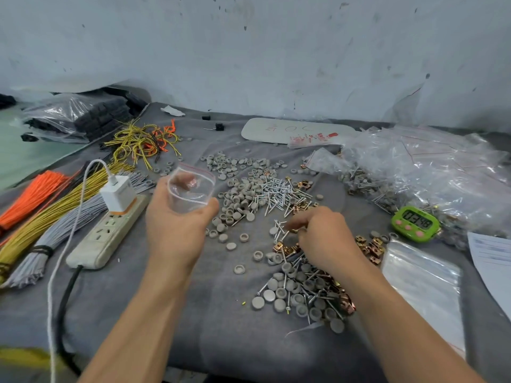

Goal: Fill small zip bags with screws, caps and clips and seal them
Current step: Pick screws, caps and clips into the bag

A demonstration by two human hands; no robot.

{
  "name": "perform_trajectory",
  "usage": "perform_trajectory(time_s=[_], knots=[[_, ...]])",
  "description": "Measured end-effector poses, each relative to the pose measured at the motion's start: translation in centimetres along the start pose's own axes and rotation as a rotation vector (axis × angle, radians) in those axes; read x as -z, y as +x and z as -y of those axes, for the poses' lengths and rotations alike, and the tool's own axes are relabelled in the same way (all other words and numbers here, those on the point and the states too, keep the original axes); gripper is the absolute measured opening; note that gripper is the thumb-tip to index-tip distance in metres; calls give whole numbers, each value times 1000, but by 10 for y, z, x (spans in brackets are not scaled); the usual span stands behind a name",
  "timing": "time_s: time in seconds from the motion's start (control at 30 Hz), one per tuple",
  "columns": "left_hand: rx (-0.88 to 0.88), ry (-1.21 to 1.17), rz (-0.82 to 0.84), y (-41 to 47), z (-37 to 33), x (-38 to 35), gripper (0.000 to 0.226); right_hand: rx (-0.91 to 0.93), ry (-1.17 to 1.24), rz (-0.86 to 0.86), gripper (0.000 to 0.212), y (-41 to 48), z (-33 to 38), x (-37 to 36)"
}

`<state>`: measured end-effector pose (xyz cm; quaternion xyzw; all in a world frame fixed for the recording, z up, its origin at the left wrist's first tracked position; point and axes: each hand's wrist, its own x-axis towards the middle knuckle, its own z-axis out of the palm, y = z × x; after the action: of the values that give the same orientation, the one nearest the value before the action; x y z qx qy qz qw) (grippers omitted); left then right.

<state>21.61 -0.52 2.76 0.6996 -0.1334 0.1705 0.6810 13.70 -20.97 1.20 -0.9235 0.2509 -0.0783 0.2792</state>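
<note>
Our left hand (177, 228) is gripping a small zip bag (190, 189), thumb and fingers curled round its lower part. It is holding the bag above the cloth (221, 322) with the red-lined mouth gaping up towards us, and we are seeing nothing inside. Our right hand (322, 236) is lying lower and to the right of that mouth, knuckles up, fingers curled onto loose screws (279, 229) and brass clips (284, 248). Blur is hiding whether anything is pinched. Any load, we judge, will be travelling leftward and up to the bag. Grey caps (237, 201) are lying between the hands. Beyond the right hand, flat empty bags (423, 283) are waiting, with filled bags (414, 172) heaped farther back.
</note>
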Motion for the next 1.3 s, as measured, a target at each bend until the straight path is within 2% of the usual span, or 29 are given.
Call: perform_trajectory(time_s=[0.1, 0.2, 0.3, 0.37, 0.47, 0.57, 0.67, 0.77, 0.83, 1.3], knots=[[-173, 87, -63, 2, -1, 0, 40, 14, -74, 84, 44, 7, 7, -2], [-117, 140, -39, -1, 0, -3, 39, -2, -277, 325, 56, 16, 14, 0], [-158, 204, -53, -6, 0, -4, 41, 93, -320, 180, 48, 12, 11, -8], [-137, 247, -33, -7, 1, -5, 42, 135, -376, 110, 33, 9, 7, -11], [-129, 339, 11, -10, 3, -5, 47, 182, -429, 107, 8, 11, 5, -12], [-85, 416, 180, -15, 8, -7, 52, 185, -495, 195, 10, 11, 5, -9], [-96, 484, 325, -21, 11, -14, 57, 193, -515, 194, 5, 8, 7, -9], [-79, 536, 406, -22, 13, -21, 59, 227, -585, 183, 17, 4, 9, -11], [-65, 533, 452, -23, 14, -24, 59, 234, -595, 175, 18, 1, 10, -9], [-35, 532, 478, -23, 23, -15, 55, 300, -604, 100, 17, -9, 7, -9]])
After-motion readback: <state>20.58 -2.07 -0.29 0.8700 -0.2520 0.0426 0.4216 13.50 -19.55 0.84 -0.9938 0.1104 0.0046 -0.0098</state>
